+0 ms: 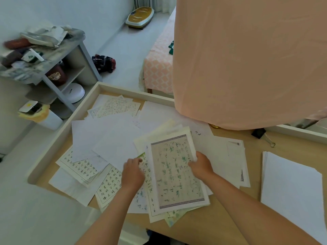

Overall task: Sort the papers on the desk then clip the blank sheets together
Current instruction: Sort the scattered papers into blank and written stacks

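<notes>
On the near middle of the tabletop (230, 214) a pile of written sheets (177, 172) lay fanned, and both hands worked at it. The right hand (200, 165) pinched the right edge of the top sheet, thumb over and fingers under, probably to keep the pile square while more pages joined it. The left hand (133, 172) rested on the pile's left edge with its fingers curled narrow over a page of green script; whether they actually gripped that page could not be told.

Sorting seemed about half done. A neat blank stack (292, 188) sat apart at the near right, presumably kept away from the clutter so nothing written would slip in. To the left and farther back, loose sheets (106, 137) overlapped in a mess, blank ones lying over calligraphy pages, so each would likely have to be lifted to see what lay beneath. More pages (116, 106) lay at the far left corner inside the raised rim.

A black binder clip (261, 135) waited at the far right, well apart from the blank stack and untouched. Just behind it a peach cloth (247, 59) hung over the far edge, covering part of one sheet and perhaps hiding others. Beyond the tabletop stood a cluttered grey shelf (58, 68) and a bin (46, 115), clear of the work.
</notes>
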Available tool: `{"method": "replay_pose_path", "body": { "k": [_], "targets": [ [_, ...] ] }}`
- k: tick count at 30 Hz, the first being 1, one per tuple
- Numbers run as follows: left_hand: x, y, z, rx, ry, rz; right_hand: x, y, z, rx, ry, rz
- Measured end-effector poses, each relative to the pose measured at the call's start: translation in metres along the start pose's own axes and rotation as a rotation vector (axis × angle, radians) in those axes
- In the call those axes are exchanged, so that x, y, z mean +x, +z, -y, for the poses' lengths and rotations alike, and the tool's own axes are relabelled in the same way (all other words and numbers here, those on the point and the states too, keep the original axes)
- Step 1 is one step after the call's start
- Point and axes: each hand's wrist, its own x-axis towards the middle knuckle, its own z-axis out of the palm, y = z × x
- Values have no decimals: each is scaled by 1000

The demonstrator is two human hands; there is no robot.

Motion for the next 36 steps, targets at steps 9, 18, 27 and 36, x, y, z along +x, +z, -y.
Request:
{"method": "replay_pose_path", "body": {
  "k": [9,18,27,36],
  "targets": [
    [31,-1,-6,207,-89,166,21,-45,-37,-158,-12,6],
    [28,-17,0,-624,-340,59,26,-25,-21,-287,-232,69],
    [-2,-32,2,-1102,-433,227,20,10,14,-194,-175,232],
    [28,-26,-11,-572,-211,1,31,-6,14,47,22,-34]
  ]
}}
